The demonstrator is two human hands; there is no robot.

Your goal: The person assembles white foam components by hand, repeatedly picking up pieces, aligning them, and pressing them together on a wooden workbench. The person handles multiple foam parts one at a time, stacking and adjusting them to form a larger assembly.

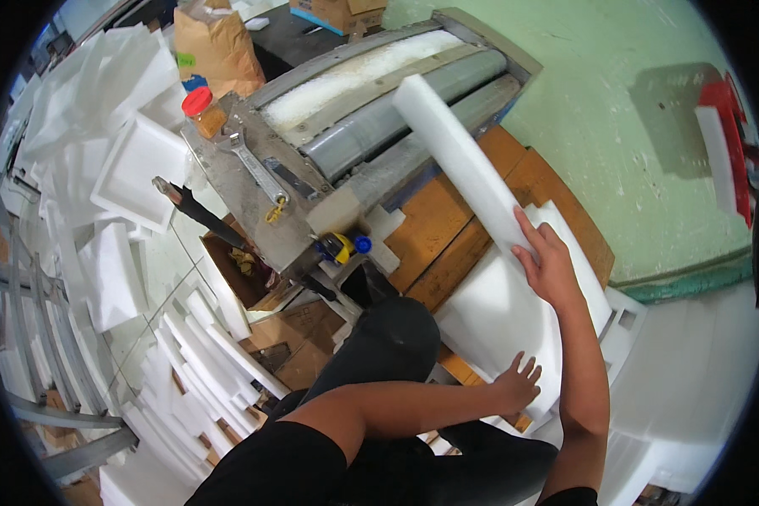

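Observation:
My right hand grips the near end of a long white foam strip, with the thumb and fingers on its sides. The strip slants away to the left, and its far end lies over the grey rollers of a bench machine. Lower down, my left hand has its fingers spread and holds nothing. It is just beside a white foam block with a curved, hollowed face. Both the strip and the block are over or on an orange-brown wooden board.
An adjustable wrench and a red-lidded jar rest on the machine's left end. A dark-wrapped rod juts out there. White foam pieces are piled at left. A red-and-white object stands against the green surface at right.

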